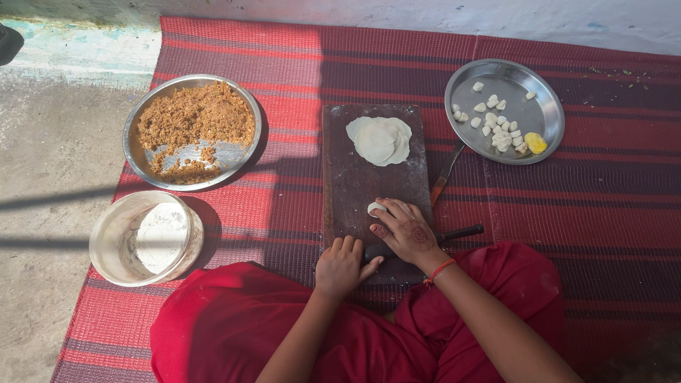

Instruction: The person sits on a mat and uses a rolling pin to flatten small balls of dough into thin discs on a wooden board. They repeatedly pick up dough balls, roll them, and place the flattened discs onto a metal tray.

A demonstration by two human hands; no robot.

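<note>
Bare forearms, no sleeves in view. Right hand (pixel 406 230): dark henna pattern on the back, thin red-orange thread band at the wrist. Left hand (pixel 340 266): unmarked, no jewellery visible. Bright red garment over both knees, loosely folded.

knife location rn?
Head view: the knife lies on the red mat, between the dark board's right edge and the steel plate of dough pieces.

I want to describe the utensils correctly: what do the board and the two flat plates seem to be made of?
The board looks like dark, matte wood, worn and dusted with flour. The plate of brown filling and the plate of dough pieces look like polished steel or similar metal: silvery, with bright reflections.
</note>
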